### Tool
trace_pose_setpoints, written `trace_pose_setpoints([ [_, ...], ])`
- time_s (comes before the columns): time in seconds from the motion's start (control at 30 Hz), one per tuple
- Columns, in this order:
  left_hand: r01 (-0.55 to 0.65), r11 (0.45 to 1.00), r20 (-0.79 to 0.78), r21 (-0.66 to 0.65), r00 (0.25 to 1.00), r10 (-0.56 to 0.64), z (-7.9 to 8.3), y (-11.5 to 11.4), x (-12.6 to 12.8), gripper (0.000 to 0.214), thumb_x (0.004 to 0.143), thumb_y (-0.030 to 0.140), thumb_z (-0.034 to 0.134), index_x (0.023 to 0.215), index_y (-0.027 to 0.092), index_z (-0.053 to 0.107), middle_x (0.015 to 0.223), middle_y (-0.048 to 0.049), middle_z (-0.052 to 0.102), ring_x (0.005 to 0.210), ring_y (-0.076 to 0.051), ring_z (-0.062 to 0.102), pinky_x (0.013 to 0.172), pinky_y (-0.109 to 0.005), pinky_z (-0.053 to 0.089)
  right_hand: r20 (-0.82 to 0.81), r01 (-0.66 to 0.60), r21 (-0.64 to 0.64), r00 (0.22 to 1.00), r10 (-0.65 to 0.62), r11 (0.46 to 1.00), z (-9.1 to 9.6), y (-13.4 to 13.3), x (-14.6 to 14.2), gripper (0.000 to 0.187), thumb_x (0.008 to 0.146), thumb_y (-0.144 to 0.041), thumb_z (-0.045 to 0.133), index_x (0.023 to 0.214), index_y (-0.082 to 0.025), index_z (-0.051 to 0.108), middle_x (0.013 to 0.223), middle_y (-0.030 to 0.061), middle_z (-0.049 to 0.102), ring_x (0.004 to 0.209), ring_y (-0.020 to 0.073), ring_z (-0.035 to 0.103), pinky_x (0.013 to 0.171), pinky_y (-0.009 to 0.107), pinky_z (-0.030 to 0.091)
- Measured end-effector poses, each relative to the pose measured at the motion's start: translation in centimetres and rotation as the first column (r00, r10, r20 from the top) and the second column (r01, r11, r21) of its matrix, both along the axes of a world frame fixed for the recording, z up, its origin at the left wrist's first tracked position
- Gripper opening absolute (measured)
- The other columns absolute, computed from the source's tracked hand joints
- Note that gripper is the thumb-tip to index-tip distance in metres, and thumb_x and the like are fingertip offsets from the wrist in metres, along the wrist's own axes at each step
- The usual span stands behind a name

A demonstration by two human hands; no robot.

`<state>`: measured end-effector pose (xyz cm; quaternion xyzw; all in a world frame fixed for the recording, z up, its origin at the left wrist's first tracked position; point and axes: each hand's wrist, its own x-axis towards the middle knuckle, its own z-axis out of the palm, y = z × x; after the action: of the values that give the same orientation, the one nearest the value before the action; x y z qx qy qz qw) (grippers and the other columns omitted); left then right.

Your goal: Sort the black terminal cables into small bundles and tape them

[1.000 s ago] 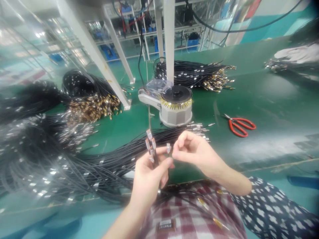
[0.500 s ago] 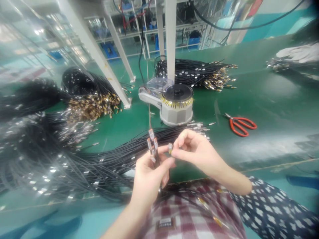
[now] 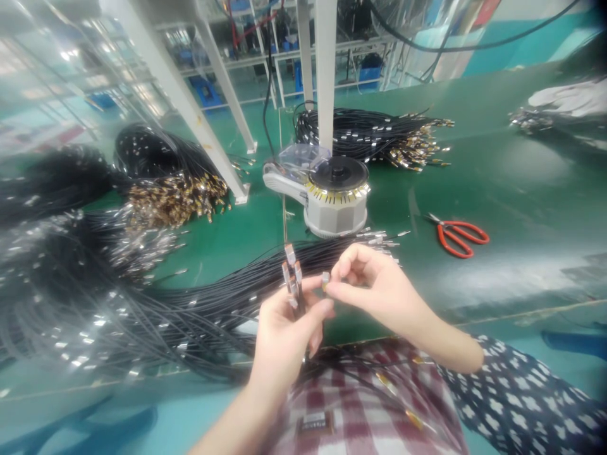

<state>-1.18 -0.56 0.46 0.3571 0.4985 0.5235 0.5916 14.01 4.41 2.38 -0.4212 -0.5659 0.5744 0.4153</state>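
Observation:
Upright in my left hand [image 3: 294, 328] stands a bunch of black cables, their silver connectors [image 3: 291, 278] with orange-brown ends rising above the fingers. My left thumb and index finger point toward my right hand [image 3: 367, 278]. The right fingers are pinched together at a small silver connector [image 3: 325, 278] with a yellowish patch at its lower end. It sits between the two hands, close to the left index fingertip; its cable is mostly hidden. More black cables [image 3: 374, 370] with gold-coloured ends lie across my lap, over a checked apron.
A round white tape dispenser [image 3: 336, 212] stands just beyond my hands. Red-handled pliers [image 3: 458, 237] rest on the green table [image 3: 512, 189] at right. Long black cables [image 3: 203, 309] spread across the left; another bundle [image 3: 360, 136] lies behind. White posts [image 3: 325, 82] rise from the table.
Both hands hold nearly the same pose with the same bunch and small connector. The view has shifted very slightly; nothing has been let go.

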Motion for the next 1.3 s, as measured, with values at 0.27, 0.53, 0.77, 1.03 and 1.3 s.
trace_pose_setpoints([
  [0.27, -0.06, 0.998, -0.004, -0.016, 0.998, 0.06, -0.1, -0.2, 0.3, 0.029, 0.072, 0.024, 0.078, 0.1, 0.019, 0.07, 0.058, 0.0052, 0.057, 0.033, -0.002, 0.039, 0.031, -0.015, 0.029, 0.067, 0.024, 0.008, 0.997, -0.025, 1.0, 0.4, 0.2, -0.1, 0.023, 0.069, -0.015, 0.071, 0.07, -0.02, 0.049, 0.068, -0.0025, 0.061, 0.062, 0.0121, 0.048, 0.061, 0.028, 0.037],
  [0.53, -0.098, 0.994, 0.066, -0.056, 0.993, 0.102, 0.4, 0.5, 0.4, 0.019, 0.072, 0.03, 0.078, 0.081, 0.015, 0.071, 0.042, 0.0063, 0.05, 0.031, -0.001, 0.029, 0.034, -0.015, 0.019, 0.104, 0.007, 0.085, 0.994, -0.016, 0.996, 0.7, 0.1, 0.0, 0.022, 0.07, -0.011, 0.07, 0.071, -0.02, 0.05, 0.067, -0.0037, 0.062, 0.062, 0.011, 0.048, 0.062, 0.027, 0.039],
  [0.77, -0.107, 0.994, -0.032, -0.002, 0.994, 0.107, 0.3, 0.4, 0.2, 0.02, 0.078, 0.033, 0.074, 0.075, 0.014, 0.067, 0.036, 0.0081, 0.042, 0.031, -0.003, 0.032, 0.036, -0.018, 0.023, 0.121, -0.024, 0.126, 0.993, 0.009, 0.992, 0.5, -0.2, 0.5, 0.017, 0.076, -0.011, 0.068, 0.075, -0.019, 0.053, 0.072, -0.0017, 0.065, 0.067, 0.0125, 0.058, 0.065, 0.027, 0.044],
  [1.03, -0.116, 0.992, -0.055, 0.043, 0.991, 0.118, 0.1, 0.7, 0.8, 0.019, 0.078, 0.031, 0.073, 0.072, 0.014, 0.066, 0.038, 0.0075, 0.044, 0.033, -0.003, 0.035, 0.037, -0.018, 0.024, 0.21, 0.049, 0.186, 0.974, -0.088, 0.981, 0.9, -0.9, 0.7, 0.019, 0.075, -0.011, 0.066, 0.074, -0.021, 0.05, 0.073, -0.002, 0.065, 0.068, 0.0143, 0.059, 0.063, 0.027, 0.044],
  [1.3, -0.116, 0.991, -0.043, 0.068, 0.992, 0.119, 0.1, 0.7, 0.7, 0.017, 0.079, 0.029, 0.073, 0.073, 0.014, 0.067, 0.041, 0.0066, 0.047, 0.034, -0.003, 0.035, 0.038, -0.018, 0.025, 0.188, 0.095, 0.207, 0.973, -0.135, 0.974, 1.0, -0.7, 0.5, 0.023, 0.072, -0.01, 0.068, 0.069, -0.021, 0.047, 0.066, -0.003, 0.064, 0.062, 0.0125, 0.054, 0.06, 0.027, 0.042],
])
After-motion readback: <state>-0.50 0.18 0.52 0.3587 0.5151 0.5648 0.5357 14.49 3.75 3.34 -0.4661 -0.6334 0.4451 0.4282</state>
